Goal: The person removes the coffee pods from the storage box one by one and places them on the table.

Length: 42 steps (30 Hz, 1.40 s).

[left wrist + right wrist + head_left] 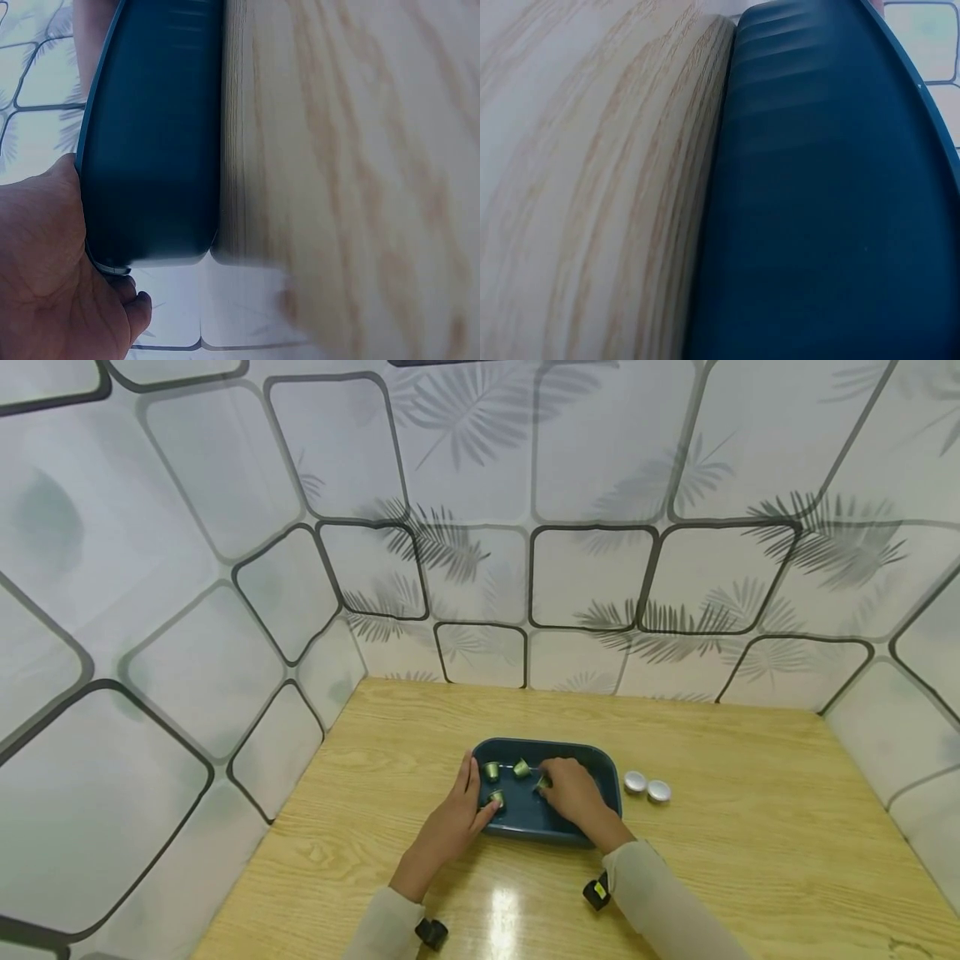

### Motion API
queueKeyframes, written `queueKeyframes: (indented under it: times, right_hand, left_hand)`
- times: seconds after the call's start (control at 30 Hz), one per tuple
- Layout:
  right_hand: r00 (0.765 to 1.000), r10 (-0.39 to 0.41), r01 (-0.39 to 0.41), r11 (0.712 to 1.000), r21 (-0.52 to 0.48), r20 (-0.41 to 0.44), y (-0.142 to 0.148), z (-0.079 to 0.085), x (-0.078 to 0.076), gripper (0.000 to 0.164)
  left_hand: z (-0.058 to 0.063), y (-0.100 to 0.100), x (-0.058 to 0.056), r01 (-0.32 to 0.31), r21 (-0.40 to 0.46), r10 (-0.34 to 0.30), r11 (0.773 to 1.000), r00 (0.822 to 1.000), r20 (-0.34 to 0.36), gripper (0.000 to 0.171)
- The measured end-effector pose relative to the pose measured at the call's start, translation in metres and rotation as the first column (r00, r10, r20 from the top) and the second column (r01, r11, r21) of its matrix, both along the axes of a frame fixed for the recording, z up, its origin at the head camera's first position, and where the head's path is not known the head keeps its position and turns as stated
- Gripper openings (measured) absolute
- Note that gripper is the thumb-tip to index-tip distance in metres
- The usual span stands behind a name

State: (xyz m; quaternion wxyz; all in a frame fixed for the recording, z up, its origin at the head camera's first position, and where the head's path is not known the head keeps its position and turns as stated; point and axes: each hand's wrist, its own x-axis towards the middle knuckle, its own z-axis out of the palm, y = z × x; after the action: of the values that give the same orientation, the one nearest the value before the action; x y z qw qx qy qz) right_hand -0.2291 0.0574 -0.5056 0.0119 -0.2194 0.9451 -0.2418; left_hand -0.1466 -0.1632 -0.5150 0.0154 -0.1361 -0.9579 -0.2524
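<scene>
1. At left, a person's left hand point(453, 814) grips the near-left corner of a blue tray point(521, 817), the fingers along the outside of the end wall and the thumb reaching over the rim.
2. Inside the tray's left end, a back-left green capsule point(491, 771) stands near those fingers, and a front-left green capsule point(496, 798) sits at the thumb tip; whether they touch cannot be told.
3. Next, a middle green capsule point(521, 768) lies tilted by the tray's back wall, between the two hands and held by neither.
4. Further right, a fourth green capsule point(542, 784) is partly hidden beneath the fingertips of the right hand point(573, 795), which pinches it with curled fingers, the gap closed to the capsule's width. The hand reaches in over the tray's near-right side.
5. Just outside the tray's right end, two silver-topped pieces point(635, 782) sit side by side on the wood-grain table point(750, 827), beyond the right hand and untouched by it.
</scene>
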Motion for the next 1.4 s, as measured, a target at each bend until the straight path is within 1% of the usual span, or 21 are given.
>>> queueKeyframes:
  times: [0.17, 0.33, 0.43, 0.73, 1.07, 1.4]
  right_hand:
    - [1.0, -0.001, 0.001, 1.0, 0.002, -0.011, 0.002, 0.001, 0.003, 0.032]
    - [1.0, -0.001, 0.001, 1.0, -0.008, -0.024, 0.005, 0.0, 0.005, 0.032]
    - [1.0, -0.003, 0.003, 1.0, -0.016, -0.01, 0.005, -0.001, 0.006, 0.033]
    - [1.0, -0.007, 0.007, 0.999, -0.038, -0.006, 0.008, 0.002, 0.01, 0.033]
    - [0.999, -0.01, 0.008, 0.997, -0.072, -0.03, 0.014, 0.005, 0.014, 0.032]
    - [0.998, -0.027, 0.022, 0.993, -0.114, -0.048, 0.024, 0.01, 0.021, 0.037]
  left_hand:
    - [0.0, 0.0, 0.001, 0.004, 0.001, -0.004, 1.0, 1.0, 0.009, 0.083]
    - [0.0, 0.0, 0.0, -0.005, -0.01, 0.005, 1.0, 1.0, 0.023, 0.084]
    - [-0.001, 0.0, 0.0, -0.008, -0.014, 0.008, 1.0, 1.0, 0.018, 0.083]
    - [0.001, 0.0, 0.001, -0.002, -0.007, 0.002, 1.0, 1.0, 0.01, 0.083]
    - [0.003, 0.0, 0.001, -0.004, -0.016, 0.004, 1.0, 1.0, 0.014, 0.083]
    - [0.003, -0.001, 0.002, 0.005, -0.006, -0.005, 1.0, 1.0, 0.012, 0.082]
